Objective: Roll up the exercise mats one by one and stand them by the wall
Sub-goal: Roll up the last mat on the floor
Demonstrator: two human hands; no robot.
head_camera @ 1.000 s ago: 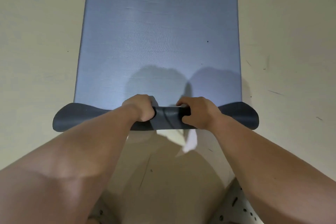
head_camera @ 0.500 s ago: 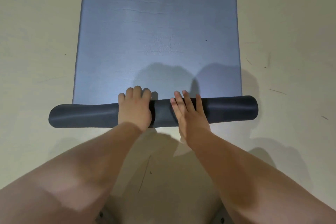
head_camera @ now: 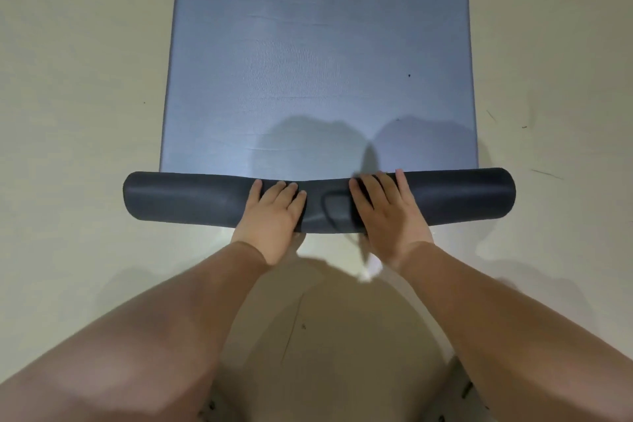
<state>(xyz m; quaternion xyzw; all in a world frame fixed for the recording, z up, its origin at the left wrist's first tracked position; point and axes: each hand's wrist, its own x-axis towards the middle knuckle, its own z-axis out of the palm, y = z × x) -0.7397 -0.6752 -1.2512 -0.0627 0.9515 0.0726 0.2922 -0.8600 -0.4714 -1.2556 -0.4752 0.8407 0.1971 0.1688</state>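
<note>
The long blue-grey foam exercise mat (head_camera: 318,62) lies on the pale floor (head_camera: 68,79). Only its near end is a thin dark roll (head_camera: 191,197). The left hand (head_camera: 274,212) and right hand (head_camera: 387,209) press on it with flat fingers, grip let go. Most rolling is left.

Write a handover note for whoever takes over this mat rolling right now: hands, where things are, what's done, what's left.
Left hand: open, palm pressing on the roll near its middle.
Right hand: open, pressing on the roll beside it.
Mat: near end is rolled, dented between the hands; the rest lies flat on the floor.
Left to do: roll up the flat length, then stand it by the wall, which is out of view.
</note>
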